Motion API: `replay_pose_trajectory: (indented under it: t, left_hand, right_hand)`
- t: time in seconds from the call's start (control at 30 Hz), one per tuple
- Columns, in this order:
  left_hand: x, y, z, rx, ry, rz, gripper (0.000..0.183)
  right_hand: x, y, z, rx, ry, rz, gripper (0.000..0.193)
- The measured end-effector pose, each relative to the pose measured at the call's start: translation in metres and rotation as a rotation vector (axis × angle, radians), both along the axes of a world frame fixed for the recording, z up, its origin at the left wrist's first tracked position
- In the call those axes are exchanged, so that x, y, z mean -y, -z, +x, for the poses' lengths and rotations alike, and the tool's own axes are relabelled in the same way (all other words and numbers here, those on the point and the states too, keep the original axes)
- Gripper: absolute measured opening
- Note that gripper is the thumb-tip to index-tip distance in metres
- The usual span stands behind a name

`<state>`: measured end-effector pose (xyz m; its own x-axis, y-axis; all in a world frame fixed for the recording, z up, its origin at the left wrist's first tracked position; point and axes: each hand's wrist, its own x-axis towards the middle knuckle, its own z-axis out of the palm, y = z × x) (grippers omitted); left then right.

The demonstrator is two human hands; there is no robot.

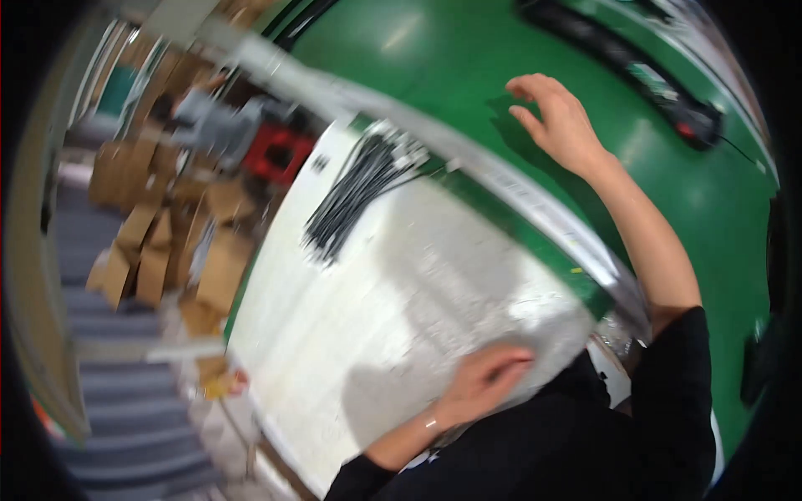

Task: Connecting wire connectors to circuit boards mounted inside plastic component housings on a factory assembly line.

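The left hand [484, 380] rests flat, fingers together, on the white worktop [376, 317], the right hand [560, 121] hovers spread and empty over the green surface [434, 58], so either could, I judge, brush the black cable bundle [355, 188] askew.

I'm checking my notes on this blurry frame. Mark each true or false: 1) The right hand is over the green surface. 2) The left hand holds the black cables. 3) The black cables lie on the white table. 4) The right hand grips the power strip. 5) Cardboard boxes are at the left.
1) True: the right hand is spread open over the green surface.
2) False: the left hand rests on the white table, far from the black cables.
3) True.
4) False: the power strip lies apart from it, untouched.
5) True: cardboard boxes are piled there.
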<state>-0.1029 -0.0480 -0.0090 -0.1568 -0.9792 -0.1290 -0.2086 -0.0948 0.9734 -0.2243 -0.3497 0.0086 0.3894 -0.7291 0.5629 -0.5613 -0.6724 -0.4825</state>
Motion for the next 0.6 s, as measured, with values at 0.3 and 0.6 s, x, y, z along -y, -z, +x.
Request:
replay_pose_trajectory:
  t: [0.3, 0.6]
  left_hand:
    - [0.006, 0.016, -0.003, -0.183, 0.13, -0.252, 0.01]
    - [0.019, 0.013, -0.002, -0.261, 0.105, -0.187, 0.015]
  right_hand:
    - [-0.124, 0.055, 0.224, -0.15, -0.425, -0.126, 0.007]
    - [-0.102, 0.052, 0.221, -0.113, -0.596, -0.265, 0.012]
